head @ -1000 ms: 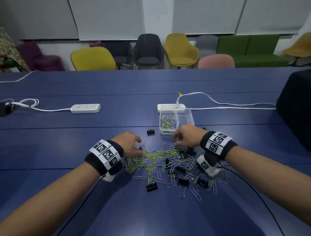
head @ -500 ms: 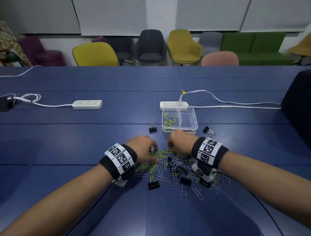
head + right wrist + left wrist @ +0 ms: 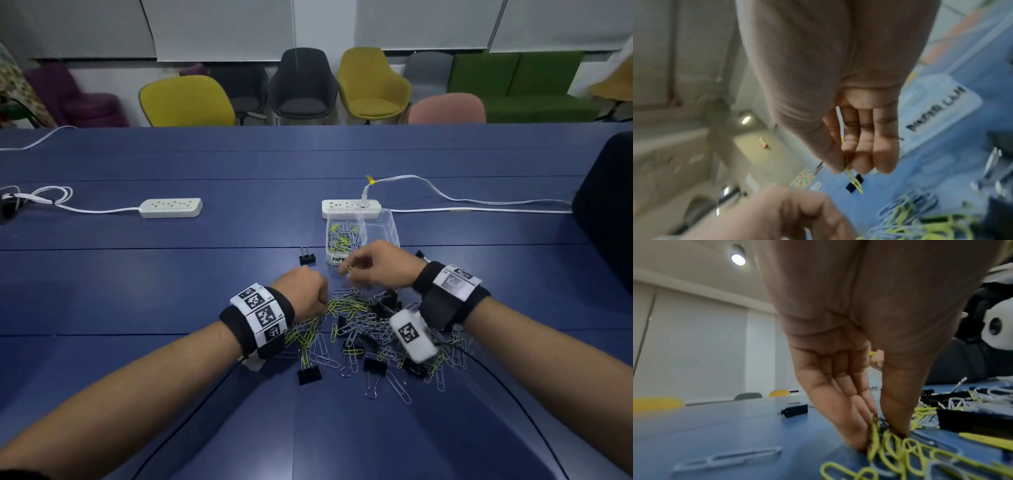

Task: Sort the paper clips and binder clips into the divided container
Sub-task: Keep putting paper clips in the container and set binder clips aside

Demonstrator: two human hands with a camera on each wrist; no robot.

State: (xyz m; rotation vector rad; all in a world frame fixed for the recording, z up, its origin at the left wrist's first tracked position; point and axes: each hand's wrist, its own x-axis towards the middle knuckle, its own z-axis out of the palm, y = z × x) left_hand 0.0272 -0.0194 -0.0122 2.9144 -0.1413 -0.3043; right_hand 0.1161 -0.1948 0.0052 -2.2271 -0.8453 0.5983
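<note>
A yellow paper clip (image 3: 854, 181) sits pinched in the right hand (image 3: 385, 265), just short of the divided container (image 3: 388, 226). Only the left wrist view shows the left hand (image 3: 855, 386) pinching yellow clips (image 3: 888, 446) at the pile (image 3: 370, 325). The container's label is blurred.

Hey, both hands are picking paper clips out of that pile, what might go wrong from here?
The left hand pinches tangled yellow clips, so extras may lift and spill. The right hand holds its yellow paper clip only by the tip; it may slip before reaching the container.
</note>
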